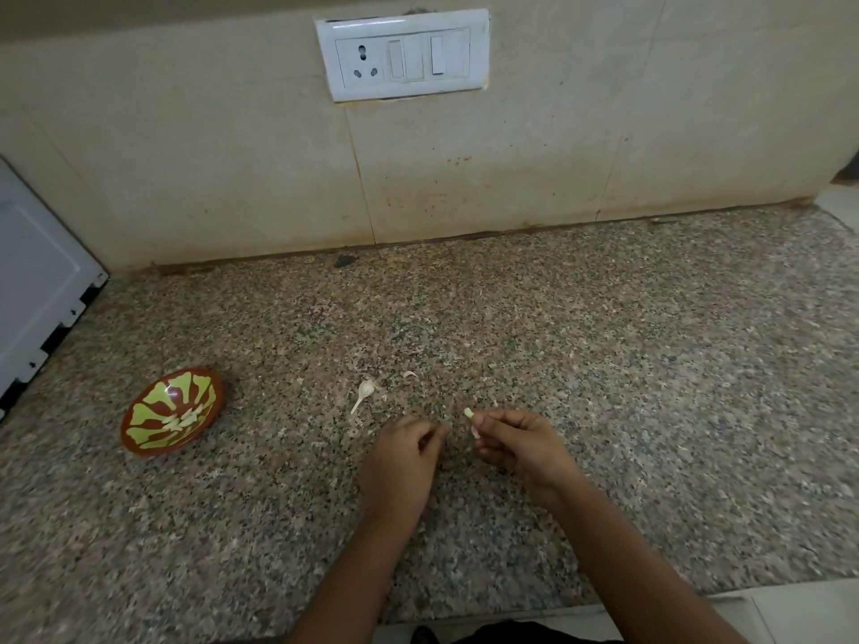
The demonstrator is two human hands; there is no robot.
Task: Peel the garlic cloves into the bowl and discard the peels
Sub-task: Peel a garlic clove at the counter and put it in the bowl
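While the right hand point(520, 446) pinches a garlic clove point(468, 413) between thumb and forefinger, the pale tip of the clove sticks up past the fingertips and a strip of loose peel point(475, 432) hangs below them. This clove is held just above the granite counter point(604, 364), about midway along its width and nearer the front edge than the wall. Just beside it, the left hand point(402, 455) has its fingers curled, with the thumb meeting the forefinger. Whether a scrap of skin sits between them I cannot tell. The two hands are close but apart.

Behind the left hand, an unpeeled clove point(365, 392) with a long dry tail lies on the counter, and a small curl of peel point(410, 375) lies near it to the right. Well off toward the left edge sits a red-and-green bowl point(155, 409), tilted toward the camera, with several peeled cloves point(186, 418) inside. A white appliance point(37, 281) stands at the back left corner. On the tiled wall point(232, 155) above the back edge is a white socket plate point(402, 53)
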